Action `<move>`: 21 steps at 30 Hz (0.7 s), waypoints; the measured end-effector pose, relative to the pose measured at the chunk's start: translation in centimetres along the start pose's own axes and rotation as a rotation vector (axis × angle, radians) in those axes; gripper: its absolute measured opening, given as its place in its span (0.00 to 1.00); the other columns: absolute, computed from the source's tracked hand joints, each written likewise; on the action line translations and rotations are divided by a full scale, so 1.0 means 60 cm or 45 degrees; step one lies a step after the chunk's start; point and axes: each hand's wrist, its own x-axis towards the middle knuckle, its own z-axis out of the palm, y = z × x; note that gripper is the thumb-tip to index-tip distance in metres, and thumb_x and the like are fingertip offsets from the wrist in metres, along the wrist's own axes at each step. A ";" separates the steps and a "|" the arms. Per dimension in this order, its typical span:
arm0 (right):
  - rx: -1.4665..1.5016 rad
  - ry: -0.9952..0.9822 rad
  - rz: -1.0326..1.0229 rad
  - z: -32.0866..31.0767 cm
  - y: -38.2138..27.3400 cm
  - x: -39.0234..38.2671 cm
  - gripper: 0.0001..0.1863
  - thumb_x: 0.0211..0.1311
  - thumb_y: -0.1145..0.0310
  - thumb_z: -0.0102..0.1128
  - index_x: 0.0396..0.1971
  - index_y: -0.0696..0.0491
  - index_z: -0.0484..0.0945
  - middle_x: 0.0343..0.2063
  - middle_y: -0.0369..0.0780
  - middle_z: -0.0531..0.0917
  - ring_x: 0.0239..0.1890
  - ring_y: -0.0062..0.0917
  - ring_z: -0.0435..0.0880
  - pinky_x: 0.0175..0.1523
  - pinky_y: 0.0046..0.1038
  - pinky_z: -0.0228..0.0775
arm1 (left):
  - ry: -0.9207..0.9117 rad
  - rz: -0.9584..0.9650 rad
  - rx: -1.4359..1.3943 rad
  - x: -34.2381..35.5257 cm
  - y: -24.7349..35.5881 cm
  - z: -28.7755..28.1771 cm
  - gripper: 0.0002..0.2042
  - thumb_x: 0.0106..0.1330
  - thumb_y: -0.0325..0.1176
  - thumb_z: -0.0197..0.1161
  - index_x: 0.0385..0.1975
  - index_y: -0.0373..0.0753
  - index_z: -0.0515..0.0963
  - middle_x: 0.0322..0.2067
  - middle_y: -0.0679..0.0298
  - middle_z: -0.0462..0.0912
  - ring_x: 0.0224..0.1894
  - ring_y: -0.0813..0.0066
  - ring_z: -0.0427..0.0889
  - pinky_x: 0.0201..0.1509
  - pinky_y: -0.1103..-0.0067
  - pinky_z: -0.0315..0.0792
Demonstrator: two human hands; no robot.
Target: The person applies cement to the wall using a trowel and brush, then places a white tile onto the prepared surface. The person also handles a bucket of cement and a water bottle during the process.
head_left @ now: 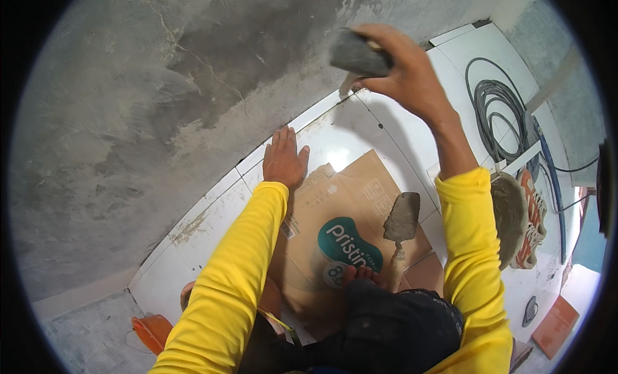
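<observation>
My left hand point(285, 156) lies with fingers outstretched against a narrow white tile strip point(321, 107) along the base of the grey wall, above the white floor tiles. My right hand point(405, 78) is raised near the wall, closed round a mallet point(359, 53) with a dark, blurred head and a pale handle, above the strip. Below my hands a flattened cardboard sheet point(360, 181) lies on the tiles, with a mortar-coated trowel point(401, 216) on it, beside my bare toes.
At right are a coiled cable point(499, 116), a mortar basin point(506, 223), shoes point(534, 232) and a blue hose point(547, 161). An orange bucket point(153, 332) sits at lower left, a reddish tile point(555, 326) at lower right. The cracked wall point(129, 110) runs along the left.
</observation>
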 end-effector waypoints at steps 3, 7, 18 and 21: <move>-0.078 0.157 0.147 -0.046 -0.004 -0.039 0.41 0.43 0.69 0.83 0.63 0.47 0.77 0.54 0.42 0.84 0.53 0.40 0.85 0.60 0.37 0.78 | -0.012 -0.017 0.001 -0.001 0.008 0.006 0.35 0.78 0.51 0.51 0.77 0.33 0.58 0.80 0.52 0.55 0.82 0.55 0.51 0.84 0.60 0.47; -0.128 0.239 0.158 -0.056 0.016 -0.062 0.40 0.45 0.69 0.84 0.62 0.49 0.77 0.55 0.43 0.84 0.53 0.38 0.86 0.59 0.36 0.79 | 0.047 -0.043 -0.056 -0.002 0.042 0.012 0.36 0.77 0.52 0.51 0.76 0.32 0.59 0.79 0.51 0.55 0.82 0.55 0.51 0.83 0.57 0.46; 0.016 0.056 -0.116 0.035 -0.037 -0.008 0.40 0.41 0.74 0.81 0.61 0.45 0.78 0.57 0.41 0.82 0.57 0.43 0.81 0.62 0.40 0.74 | -0.048 -0.120 -0.053 0.009 0.054 -0.011 0.38 0.76 0.55 0.50 0.76 0.32 0.59 0.79 0.52 0.55 0.82 0.55 0.51 0.82 0.54 0.47; -0.034 -0.021 -0.115 0.046 -0.047 -0.001 0.40 0.41 0.75 0.81 0.61 0.43 0.78 0.57 0.41 0.82 0.56 0.44 0.80 0.62 0.40 0.74 | -0.072 -0.103 -0.088 0.011 0.054 -0.018 0.38 0.76 0.55 0.50 0.76 0.33 0.59 0.79 0.52 0.55 0.82 0.56 0.51 0.82 0.54 0.48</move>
